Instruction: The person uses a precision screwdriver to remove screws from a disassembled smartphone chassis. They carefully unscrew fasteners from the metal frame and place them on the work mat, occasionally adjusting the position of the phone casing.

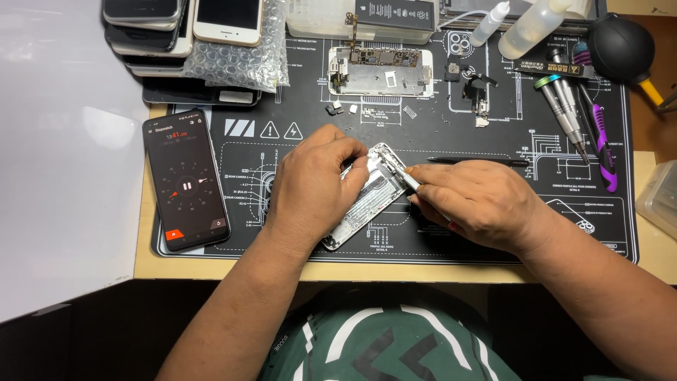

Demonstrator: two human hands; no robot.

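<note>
Opened phone chassis [367,201] lying mid-mat [423,243]; left hand [314,187] gripping its left edge; right hand [479,201] grasping a silver screwdriver [402,174], tip touching its upper end; stopwatch phone [185,180] resting well left of it.

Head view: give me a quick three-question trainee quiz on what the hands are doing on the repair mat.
1. True or false: the left hand rests on the opened silver phone body.
2. Which tool does the right hand hold over that phone? A) silver-tipped screwdriver B) black rubber air blower C) clear plastic squeeze bottle
3. Which side of the black printed repair mat holds the black phone with the dial on its lit screen?

Key
1. True.
2. A: the silver-tipped screwdriver; the blower and bottle sit at the mat's far right.
3. The left side.
</note>
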